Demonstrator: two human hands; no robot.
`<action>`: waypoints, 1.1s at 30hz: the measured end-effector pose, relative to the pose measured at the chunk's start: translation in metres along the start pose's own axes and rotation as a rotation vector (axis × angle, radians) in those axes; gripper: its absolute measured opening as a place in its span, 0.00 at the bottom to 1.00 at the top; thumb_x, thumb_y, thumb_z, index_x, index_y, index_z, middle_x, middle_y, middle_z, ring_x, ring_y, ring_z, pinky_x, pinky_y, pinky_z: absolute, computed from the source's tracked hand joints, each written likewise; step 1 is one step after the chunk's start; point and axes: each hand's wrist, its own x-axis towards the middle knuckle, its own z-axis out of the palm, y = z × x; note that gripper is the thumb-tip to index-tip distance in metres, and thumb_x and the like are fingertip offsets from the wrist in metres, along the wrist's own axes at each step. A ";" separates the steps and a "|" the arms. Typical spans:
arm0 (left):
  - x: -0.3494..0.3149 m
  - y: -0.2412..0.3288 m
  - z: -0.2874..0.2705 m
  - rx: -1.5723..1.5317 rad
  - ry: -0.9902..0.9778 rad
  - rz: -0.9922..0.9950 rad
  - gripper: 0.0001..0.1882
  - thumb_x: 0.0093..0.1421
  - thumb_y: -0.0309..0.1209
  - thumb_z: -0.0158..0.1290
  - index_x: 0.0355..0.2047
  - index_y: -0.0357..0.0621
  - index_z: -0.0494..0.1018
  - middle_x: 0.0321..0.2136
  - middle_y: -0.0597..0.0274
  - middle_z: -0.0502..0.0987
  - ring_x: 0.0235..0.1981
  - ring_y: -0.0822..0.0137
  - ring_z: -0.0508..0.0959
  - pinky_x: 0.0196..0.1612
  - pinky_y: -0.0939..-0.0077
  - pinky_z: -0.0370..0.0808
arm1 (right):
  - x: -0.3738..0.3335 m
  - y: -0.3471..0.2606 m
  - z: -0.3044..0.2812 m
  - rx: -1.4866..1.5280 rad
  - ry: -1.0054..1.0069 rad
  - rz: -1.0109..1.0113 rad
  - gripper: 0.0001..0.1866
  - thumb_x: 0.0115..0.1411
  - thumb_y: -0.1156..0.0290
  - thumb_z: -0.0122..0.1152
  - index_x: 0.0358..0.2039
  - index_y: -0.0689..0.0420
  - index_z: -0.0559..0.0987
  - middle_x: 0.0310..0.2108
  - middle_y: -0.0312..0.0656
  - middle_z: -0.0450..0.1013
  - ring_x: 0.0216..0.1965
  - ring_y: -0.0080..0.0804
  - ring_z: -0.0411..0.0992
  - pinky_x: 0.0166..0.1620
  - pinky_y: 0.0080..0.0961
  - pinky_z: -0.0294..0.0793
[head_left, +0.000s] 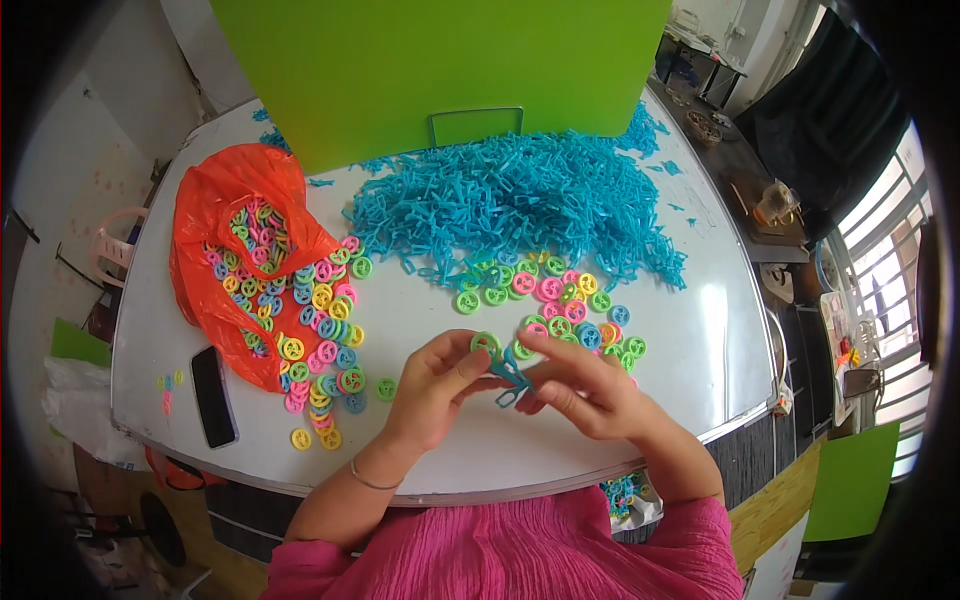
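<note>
My left hand (437,388) is closed, pinching a small green plastic wheel (487,345) and light-blue plastic clip pieces (510,380) between thumb and fingers. Close on the right side of these pieces is my right hand (590,390). Its index finger and thumb are spread apart, and its other fingers are partly hidden; whether they touch the blue pieces I cannot make out. Just beyond both hands lie loose pink, green, yellow and blue wheels (550,289). Behind those rises a big heap of blue plastic clips (510,195).
An orange-red plastic bag (205,290) at the left spills out many coloured wheels (322,352). A dark phone (213,397) lies near the left front edge of the white table (690,370). A large green board (440,70) with a metal handle stands behind the heap.
</note>
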 end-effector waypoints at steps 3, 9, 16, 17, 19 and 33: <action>0.003 -0.009 -0.014 -0.278 -0.023 -0.274 0.11 0.63 0.30 0.55 0.44 0.39 0.74 0.38 0.64 0.78 0.38 0.71 0.79 0.44 0.76 0.79 | 0.007 0.006 -0.018 -0.350 -0.157 -0.254 0.23 0.51 0.80 0.66 0.50 0.52 0.80 0.37 0.40 0.76 0.31 0.31 0.74 0.34 0.24 0.76; 0.002 -0.011 0.000 -0.017 -0.021 -0.354 0.11 0.66 0.32 0.50 0.45 0.38 0.73 0.36 0.64 0.77 0.33 0.74 0.78 0.38 0.79 0.77 | 0.013 0.006 -0.010 -0.500 -0.108 -0.615 0.15 0.48 0.74 0.71 0.39 0.47 0.84 0.42 0.40 0.74 0.36 0.33 0.73 0.39 0.28 0.74; 0.042 -0.015 -0.019 1.034 0.404 0.451 0.09 0.63 0.29 0.53 0.42 0.38 0.75 0.35 0.60 0.75 0.29 0.73 0.76 0.30 0.80 0.75 | 0.013 0.026 -0.012 -0.356 -0.088 -0.193 0.13 0.50 0.76 0.69 0.38 0.54 0.82 0.38 0.41 0.75 0.39 0.37 0.74 0.46 0.31 0.73; 0.042 -0.011 -0.018 1.131 0.430 0.419 0.10 0.60 0.28 0.55 0.42 0.41 0.77 0.39 0.57 0.75 0.31 0.67 0.76 0.35 0.75 0.75 | 0.015 0.027 -0.013 -0.482 -0.072 -0.160 0.14 0.50 0.77 0.69 0.39 0.54 0.82 0.37 0.40 0.75 0.39 0.38 0.74 0.46 0.31 0.73; 0.047 -0.017 -0.029 1.361 0.388 0.580 0.10 0.59 0.28 0.55 0.42 0.42 0.78 0.40 0.58 0.74 0.33 0.64 0.75 0.38 0.72 0.74 | 0.011 0.027 -0.026 -0.503 -0.215 -0.184 0.15 0.49 0.77 0.69 0.40 0.53 0.82 0.38 0.40 0.74 0.41 0.38 0.73 0.47 0.32 0.72; 0.030 -0.009 -0.018 1.254 0.272 0.251 0.11 0.52 0.22 0.60 0.37 0.39 0.76 0.30 0.60 0.78 0.31 0.66 0.78 0.33 0.74 0.76 | 0.004 0.032 -0.001 -0.626 -0.455 -0.294 0.11 0.52 0.70 0.65 0.36 0.57 0.80 0.47 0.40 0.69 0.50 0.41 0.66 0.54 0.36 0.66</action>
